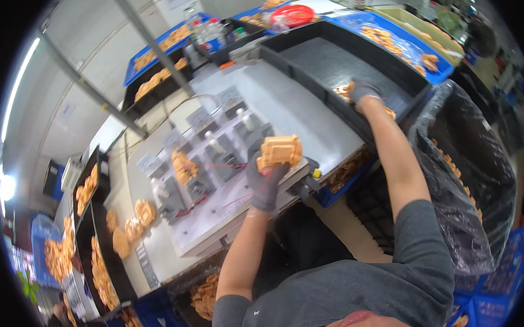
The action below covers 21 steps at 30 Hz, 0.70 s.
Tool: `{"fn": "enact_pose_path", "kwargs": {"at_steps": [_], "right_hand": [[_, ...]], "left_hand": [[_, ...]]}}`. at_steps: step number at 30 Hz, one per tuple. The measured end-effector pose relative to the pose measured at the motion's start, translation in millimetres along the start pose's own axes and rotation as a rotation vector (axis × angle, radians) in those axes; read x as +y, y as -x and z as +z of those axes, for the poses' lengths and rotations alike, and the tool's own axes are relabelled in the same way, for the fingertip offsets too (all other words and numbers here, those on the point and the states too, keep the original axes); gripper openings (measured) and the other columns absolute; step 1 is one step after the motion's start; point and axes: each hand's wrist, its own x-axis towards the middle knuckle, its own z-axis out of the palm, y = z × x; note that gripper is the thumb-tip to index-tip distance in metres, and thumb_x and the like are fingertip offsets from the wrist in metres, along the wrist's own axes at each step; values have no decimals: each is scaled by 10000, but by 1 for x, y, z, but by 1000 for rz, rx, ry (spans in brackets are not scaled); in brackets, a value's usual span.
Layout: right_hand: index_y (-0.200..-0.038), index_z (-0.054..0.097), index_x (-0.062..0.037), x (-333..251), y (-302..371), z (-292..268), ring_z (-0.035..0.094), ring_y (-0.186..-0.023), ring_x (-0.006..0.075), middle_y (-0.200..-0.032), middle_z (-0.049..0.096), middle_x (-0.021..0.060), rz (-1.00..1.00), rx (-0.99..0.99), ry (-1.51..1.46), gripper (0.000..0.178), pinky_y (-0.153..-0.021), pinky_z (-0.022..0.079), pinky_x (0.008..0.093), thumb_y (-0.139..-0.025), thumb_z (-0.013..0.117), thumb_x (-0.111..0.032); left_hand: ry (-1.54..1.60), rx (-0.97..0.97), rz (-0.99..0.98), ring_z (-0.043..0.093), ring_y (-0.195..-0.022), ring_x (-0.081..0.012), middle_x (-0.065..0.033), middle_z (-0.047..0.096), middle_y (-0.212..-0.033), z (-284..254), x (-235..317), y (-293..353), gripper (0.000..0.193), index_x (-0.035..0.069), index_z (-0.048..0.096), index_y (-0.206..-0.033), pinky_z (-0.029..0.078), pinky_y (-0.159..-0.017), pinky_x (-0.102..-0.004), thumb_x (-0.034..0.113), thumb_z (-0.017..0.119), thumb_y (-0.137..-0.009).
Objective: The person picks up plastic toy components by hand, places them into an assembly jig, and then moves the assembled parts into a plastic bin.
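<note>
My gloved left hand [267, 184] is closed around a tan moulded plastic part [280, 151] with a raised rectangular frame, held up over the near edge of the bench. Away to the right, my gloved right hand [365, 91] reaches into a long black tray [321, 50]. Its fingers close on another tan plastic part [345, 91], partly blurred. One more tan piece [390, 113] lies beside that wrist. Left of my left hand stands a fixture [215, 159] with several grey blocks, white pegs and red wires; a tan part [184, 167] sits on one block.
Loose tan parts [133, 229] lie on the bench's left, beside black bins [106, 188]. A bag-lined container [455, 172] stands at the right. Bottles [212, 38], a red dish [292, 15] and a blue tray of parts [349, 22] are at the back. A metal post [157, 51] rises behind the fixture.
</note>
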Motion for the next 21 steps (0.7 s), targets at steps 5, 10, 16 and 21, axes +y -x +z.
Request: {"fn": "enact_pose_path", "kwargs": {"at_steps": [5, 10, 16, 21], "right_hand": [[-1183, 567, -101, -50, 32, -14, 621, -932, 238, -1022, 631, 155, -238, 155, -643, 410, -801, 479, 341, -793, 593, -225], [-1232, 506, -69, -150, 168, -8, 596, -812, 122, -944, 578, 70, -656, -11, -1201, 496, -676, 499, 239, -758, 651, -61], [-1174, 528, -95, -175, 181, 21, 592, -747, 181, -963, 528, 102, -539, 375, -1321, 486, -611, 501, 268, -709, 670, -82], [-1041, 550, -59, -166, 178, 25, 510, -653, 97, -864, 519, 49, -596, 180, -1415, 364, -588, 453, 230, -698, 671, -54]], "left_hand": [[100, 238, -73, 553, -826, -119, -39, 572, -900, 15, 33, -9, 376, 20, 524, -1040, 469, -721, -249, 165, 703, -743], [-40, 459, 201, 573, -777, -188, -98, 571, -957, 11, 74, -52, 360, 12, 508, -1088, 486, -722, -298, 214, 630, -817], [-1065, 358, 346, 601, -874, -392, -279, 413, -1222, -20, 54, -108, 406, 13, 505, -1117, 495, -767, -416, 256, 607, -807], [-1280, 136, 230, 596, -932, -382, -237, 322, -1341, 0, 47, -119, 373, 36, 525, -1111, 494, -779, -446, 271, 552, -824]]}}
